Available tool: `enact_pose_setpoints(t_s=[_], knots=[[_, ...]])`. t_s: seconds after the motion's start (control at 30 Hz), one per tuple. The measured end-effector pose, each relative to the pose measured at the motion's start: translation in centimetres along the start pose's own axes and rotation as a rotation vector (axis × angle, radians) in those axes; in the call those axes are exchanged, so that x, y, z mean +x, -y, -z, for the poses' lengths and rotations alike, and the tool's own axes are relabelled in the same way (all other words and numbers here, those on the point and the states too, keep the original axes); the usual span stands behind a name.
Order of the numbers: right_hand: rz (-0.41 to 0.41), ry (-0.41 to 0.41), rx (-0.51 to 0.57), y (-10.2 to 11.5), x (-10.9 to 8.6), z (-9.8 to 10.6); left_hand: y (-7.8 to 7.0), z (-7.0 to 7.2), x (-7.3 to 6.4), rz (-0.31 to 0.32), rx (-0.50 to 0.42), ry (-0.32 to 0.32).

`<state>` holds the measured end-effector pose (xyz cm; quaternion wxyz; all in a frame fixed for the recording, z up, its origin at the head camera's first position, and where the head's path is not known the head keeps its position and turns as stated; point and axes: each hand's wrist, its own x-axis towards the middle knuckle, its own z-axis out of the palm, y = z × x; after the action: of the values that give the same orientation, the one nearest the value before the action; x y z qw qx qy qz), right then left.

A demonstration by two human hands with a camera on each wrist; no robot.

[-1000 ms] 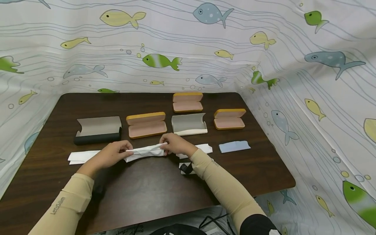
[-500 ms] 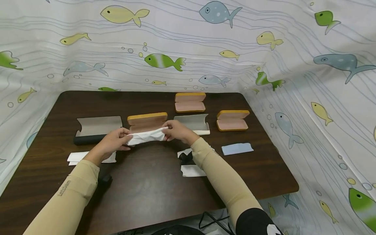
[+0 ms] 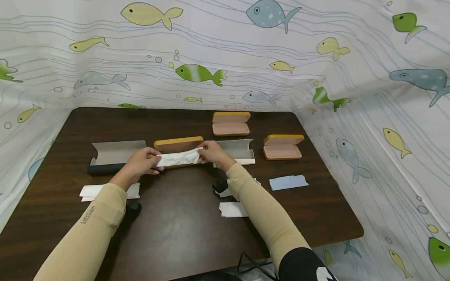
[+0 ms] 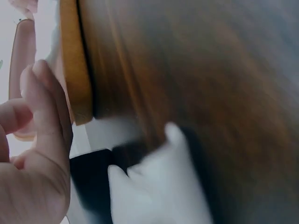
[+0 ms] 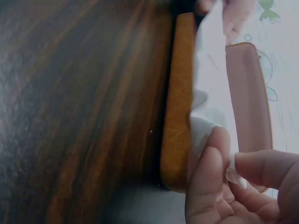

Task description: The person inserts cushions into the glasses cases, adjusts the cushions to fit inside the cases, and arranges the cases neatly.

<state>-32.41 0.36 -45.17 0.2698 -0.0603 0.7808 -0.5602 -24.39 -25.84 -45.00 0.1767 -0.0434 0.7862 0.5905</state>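
Observation:
A folded white cloth (image 3: 180, 157) is stretched between my two hands, directly over an open yellow glasses case (image 3: 178, 143) with pink lining. My left hand (image 3: 141, 164) pinches the cloth's left end, and my right hand (image 3: 214, 153) pinches the other. In the right wrist view the cloth (image 5: 211, 88) runs lengthwise along the case (image 5: 177, 107), overlapping its lower half, with thumb and fingers on the near end. The left wrist view has the left hand (image 4: 42, 140) beside the case's front edge (image 4: 74, 70). Most of the case's lower half is hidden behind the cloth.
Left stands an open black case (image 3: 109, 168); right, an open white case (image 3: 242, 151). Two more yellow cases (image 3: 231, 124) lie open farther back and right. A blue cloth (image 3: 289, 182) and white cloths (image 3: 233, 210) lie nearer, some partly under the forearms.
Both hands have carried the white cloth forward from the table's middle to over the yellow case. Another white cloth at the left has come more into view.

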Motion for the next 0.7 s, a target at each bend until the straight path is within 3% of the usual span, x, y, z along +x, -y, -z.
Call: enact_pose_setpoints(t_s=[0.23,0.47,0.7], knots=[[0.027,-0.092,-0.002,-0.5,0.5,-0.9,0.0,-0.8,0.0,0.016,0.007,-0.095],[0.038,-0.167,-0.023,-0.3,0.1,-1.5,-0.6,-1.0,-0.5,0.007,-0.004,-0.108],[0.07,-0.196,-0.088,0.1,-0.6,-1.6,-0.3,-1.1,-1.7,-0.092,0.213,-0.172]])
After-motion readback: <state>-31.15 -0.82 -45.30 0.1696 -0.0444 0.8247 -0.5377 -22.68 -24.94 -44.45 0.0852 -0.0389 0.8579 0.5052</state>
